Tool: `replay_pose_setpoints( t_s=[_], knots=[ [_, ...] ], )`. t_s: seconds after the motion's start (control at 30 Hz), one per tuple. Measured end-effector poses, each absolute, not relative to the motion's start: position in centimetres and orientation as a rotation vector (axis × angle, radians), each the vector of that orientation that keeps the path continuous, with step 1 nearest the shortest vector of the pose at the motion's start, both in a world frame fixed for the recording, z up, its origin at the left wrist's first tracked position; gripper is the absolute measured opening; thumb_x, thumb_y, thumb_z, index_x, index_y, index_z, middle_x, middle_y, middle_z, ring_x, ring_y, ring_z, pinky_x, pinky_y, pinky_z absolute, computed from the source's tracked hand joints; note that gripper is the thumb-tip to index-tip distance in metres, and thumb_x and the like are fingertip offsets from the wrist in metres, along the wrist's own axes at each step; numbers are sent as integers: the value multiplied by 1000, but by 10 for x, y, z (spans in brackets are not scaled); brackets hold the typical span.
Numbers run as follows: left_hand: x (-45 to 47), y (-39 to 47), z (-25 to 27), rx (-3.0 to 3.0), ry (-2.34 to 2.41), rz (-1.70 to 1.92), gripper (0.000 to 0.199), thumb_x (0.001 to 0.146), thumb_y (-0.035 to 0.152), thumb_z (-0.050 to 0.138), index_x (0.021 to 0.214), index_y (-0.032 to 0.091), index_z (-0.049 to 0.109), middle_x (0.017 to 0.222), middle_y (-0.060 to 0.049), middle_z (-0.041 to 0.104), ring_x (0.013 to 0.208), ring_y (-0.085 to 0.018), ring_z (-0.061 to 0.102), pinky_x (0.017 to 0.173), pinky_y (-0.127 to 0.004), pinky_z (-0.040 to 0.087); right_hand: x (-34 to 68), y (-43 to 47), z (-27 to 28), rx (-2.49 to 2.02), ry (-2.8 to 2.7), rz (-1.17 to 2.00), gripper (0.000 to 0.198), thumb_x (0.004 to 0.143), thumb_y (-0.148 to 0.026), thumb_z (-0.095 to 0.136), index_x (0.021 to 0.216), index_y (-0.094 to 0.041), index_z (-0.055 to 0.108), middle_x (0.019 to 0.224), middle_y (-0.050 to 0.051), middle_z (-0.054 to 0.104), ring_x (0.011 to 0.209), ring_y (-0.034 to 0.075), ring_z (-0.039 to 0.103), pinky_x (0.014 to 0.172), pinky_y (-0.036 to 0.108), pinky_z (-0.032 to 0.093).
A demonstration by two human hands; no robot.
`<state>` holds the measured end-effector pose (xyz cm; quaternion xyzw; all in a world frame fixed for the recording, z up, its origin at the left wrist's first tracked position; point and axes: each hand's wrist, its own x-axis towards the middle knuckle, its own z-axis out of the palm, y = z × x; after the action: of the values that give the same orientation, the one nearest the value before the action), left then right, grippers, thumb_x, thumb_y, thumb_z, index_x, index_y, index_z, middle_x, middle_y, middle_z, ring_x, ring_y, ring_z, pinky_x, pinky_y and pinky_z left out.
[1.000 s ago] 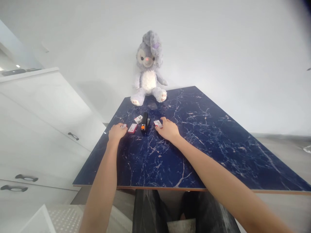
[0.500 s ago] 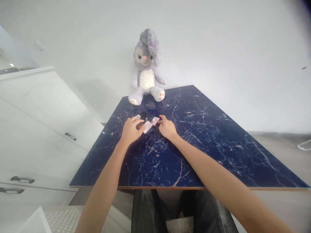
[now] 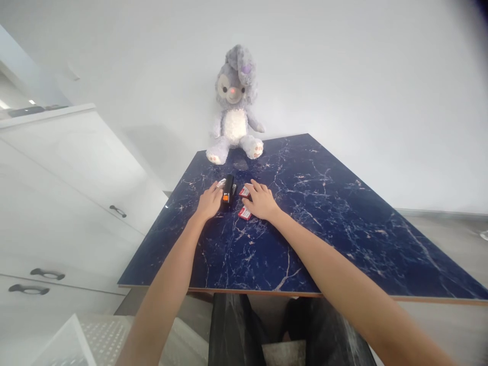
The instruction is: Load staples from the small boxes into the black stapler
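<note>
A black stapler (image 3: 228, 189) with an orange patch lies on the dark blue table, pointing away from me. My left hand (image 3: 209, 201) rests against its left side, fingers stretched forward. By those fingertips is a small white item (image 3: 221, 183), partly covered, whose kind I cannot make out. Right of the stapler are two small red-and-white boxes, an upper box (image 3: 244, 191) and a lower box (image 3: 245, 213). My right hand (image 3: 261, 201) lies over the right edge of the upper one with fingers apart, its thumb just above the lower one.
A grey plush rabbit (image 3: 234, 114) sits at the table's far edge against the wall. The blue marbled table (image 3: 324, 229) stretches to the right. A white cabinet (image 3: 76, 203) with dark handles stands at the left.
My left hand has moved off the red-and-white box and now lies beside the stapler. That box now lies nearer me, below the other one. My right hand's fingers have spread out.
</note>
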<state>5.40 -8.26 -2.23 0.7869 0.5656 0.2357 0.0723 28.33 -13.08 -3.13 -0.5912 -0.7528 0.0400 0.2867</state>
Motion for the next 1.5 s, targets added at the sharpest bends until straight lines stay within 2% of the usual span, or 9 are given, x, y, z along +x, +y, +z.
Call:
replay_pose_setpoints(
  t_s=[0.1,0.3,0.53,0.63,0.8,1.07,1.23,1.37,1.5],
  knots=[
    [63,-90,-16,2422,1518,655,51,101,50,30,128,25,65,152,-7,46,133,-32,49,113,-50,36,280,-132,-31,-1616,-2071,65,43,96,-39,45,134,-21,56,144,13,49,123,35,45,101,49,38],
    [80,-102,-13,2560,1497,682,61,79,47,70,133,23,58,143,-13,46,122,-33,57,107,-45,45,276,-136,-28,-1634,-2010,25,38,94,-37,49,124,-19,61,124,15,56,113,33,47,96,45,40],
    [83,-114,3,2614,1122,619,37,73,24,69,110,20,69,141,-9,52,127,-29,55,107,-39,46,306,-143,-23,-1554,-1869,198,33,94,-32,49,120,-20,64,115,11,65,104,24,59,93,33,43],
    [96,-130,6,2610,923,537,39,74,28,72,113,23,69,147,-7,48,127,-29,54,106,-38,47,338,-145,-18,-1640,-1714,367,29,90,-22,45,108,-21,68,92,5,72,84,19,66,81,28,46],
    [113,-140,4,2694,794,553,45,78,43,75,119,25,69,146,-6,52,130,-31,48,110,-46,41,386,-142,-18,-1569,-1550,784,27,84,-24,48,100,-20,69,59,-2,64,58,15,62,63,24,47],
    [104,-131,0,2593,1130,684,38,76,46,78,106,25,72,106,-7,70,108,-28,57,97,-43,47,389,-154,-8,-1220,-1915,1109,30,67,-18,61,97,-20,66,86,0,71,79,17,65,70,26,48],
    [106,-135,-1,2535,1251,736,51,73,43,80,117,24,64,107,-6,69,108,-27,59,94,-40,47,383,-159,-8,-1306,-1995,886,22,68,-28,69,89,-20,65,77,-3,66,69,15,60,64,24,43],
    [101,-128,-4,2420,1259,788,31,88,45,61,110,24,68,106,-5,71,103,-24,62,94,-39,47,380,-153,-18,-1322,-1847,699,24,68,-34,73,84,-20,62,79,-3,67,73,13,60,71,24,44],
    [94,-114,-10,2395,1229,769,30,93,42,52,104,24,74,109,-5,74,108,-25,62,102,-41,43,377,-152,-23,-1320,-1851,659,26,69,-36,74,79,-20,58,75,-5,64,69,12,56,68,24,41]
  ],
)
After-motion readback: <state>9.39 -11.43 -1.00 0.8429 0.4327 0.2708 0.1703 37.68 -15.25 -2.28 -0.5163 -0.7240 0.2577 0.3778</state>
